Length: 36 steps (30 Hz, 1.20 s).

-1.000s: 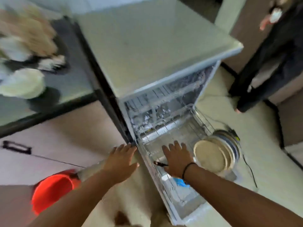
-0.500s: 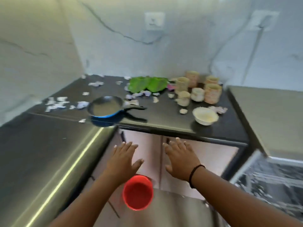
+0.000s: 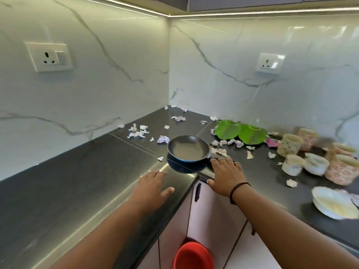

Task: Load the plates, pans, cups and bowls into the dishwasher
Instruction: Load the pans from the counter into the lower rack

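Observation:
A small blue pan (image 3: 188, 149) with a dark inside sits near the inner corner of the black counter (image 3: 81, 181). My right hand (image 3: 225, 174) is spread flat right over the pan's black handle, which is mostly hidden under the fingers. My left hand (image 3: 153, 186) hovers open over the counter edge, left of the pan. Several patterned cups (image 3: 290, 144) and a small white bowl (image 3: 315, 164) stand at the right. A white bowl (image 3: 334, 205) lies nearer the right edge. The dishwasher is out of view.
Two green plastic pieces (image 3: 240, 132) lie behind the pan. Torn paper scraps (image 3: 137, 132) are scattered over the counter. A red bucket (image 3: 193, 256) stands on the floor below, in front of the white cabinet doors (image 3: 213, 220). Marble walls close the corner.
The view swung from the open dishwasher up to the counter corner. Both hands moved forward; my right hand now reaches the pan's handle.

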{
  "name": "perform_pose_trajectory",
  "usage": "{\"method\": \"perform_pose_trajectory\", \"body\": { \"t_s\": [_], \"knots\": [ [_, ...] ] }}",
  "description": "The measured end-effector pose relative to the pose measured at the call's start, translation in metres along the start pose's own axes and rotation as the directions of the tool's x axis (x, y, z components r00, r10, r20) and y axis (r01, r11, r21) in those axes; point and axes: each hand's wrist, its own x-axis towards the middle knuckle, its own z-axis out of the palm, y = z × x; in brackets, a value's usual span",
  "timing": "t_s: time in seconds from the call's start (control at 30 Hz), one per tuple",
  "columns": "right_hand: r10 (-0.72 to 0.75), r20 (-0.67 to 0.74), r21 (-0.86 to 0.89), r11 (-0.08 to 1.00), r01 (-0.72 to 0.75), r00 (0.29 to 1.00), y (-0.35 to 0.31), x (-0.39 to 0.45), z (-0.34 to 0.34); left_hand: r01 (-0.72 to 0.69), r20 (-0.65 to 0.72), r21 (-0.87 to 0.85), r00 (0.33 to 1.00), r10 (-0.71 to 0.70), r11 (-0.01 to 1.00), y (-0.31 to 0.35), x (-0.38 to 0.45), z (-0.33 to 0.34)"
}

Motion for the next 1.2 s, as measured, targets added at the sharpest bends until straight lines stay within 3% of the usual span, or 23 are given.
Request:
{"method": "perform_pose_trajectory", "body": {
  "t_s": [0.2, 0.37, 0.43, 0.6, 0.8, 0.97, 1.2],
  "knots": [
    [0.055, 0.021, 0.068, 0.996, -0.057, 0.998, 0.034, 0.071, 0.016, 0.092, 0.051, -0.187, 0.995, -0.083, 0.978, 0.0, 0.076, 0.001],
    [0.131, 0.228, 0.081, 0.985, -0.152, 0.965, 0.071, 0.118, 0.038, 0.295, 0.124, -0.46, 0.955, -0.268, 0.838, 0.014, 0.155, 0.013],
    [0.114, 0.307, 0.159, 0.973, -0.169, 0.945, 0.082, 0.132, 0.046, 0.385, 0.165, -0.538, 0.921, -0.354, 0.75, 0.016, 0.182, 0.02],
    [0.026, 0.416, 0.479, 0.844, -0.243, 0.909, 0.092, 0.159, 0.057, 0.507, 0.232, -0.777, 0.782, -0.579, 0.373, 0.015, 0.224, 0.036],
    [-0.05, 0.609, 0.597, 0.686, -0.415, 0.792, 0.078, 0.165, 0.062, 0.553, 0.357, -0.811, 0.727, -0.586, 0.192, 0.002, 0.238, 0.049],
    [0.019, 0.535, 0.685, 0.576, -0.447, 0.845, 0.071, 0.154, 0.05, 0.499, 0.352, -0.864, 0.696, -0.625, 0.07, -0.005, 0.246, 0.052],
    [0.238, 0.376, 0.696, 0.565, -0.443, 0.895, 0.085, 0.108, 0.014, 0.367, 0.388, -0.919, 0.785, -0.483, -0.142, 0.039, 0.26, 0.044]
  ]
}}
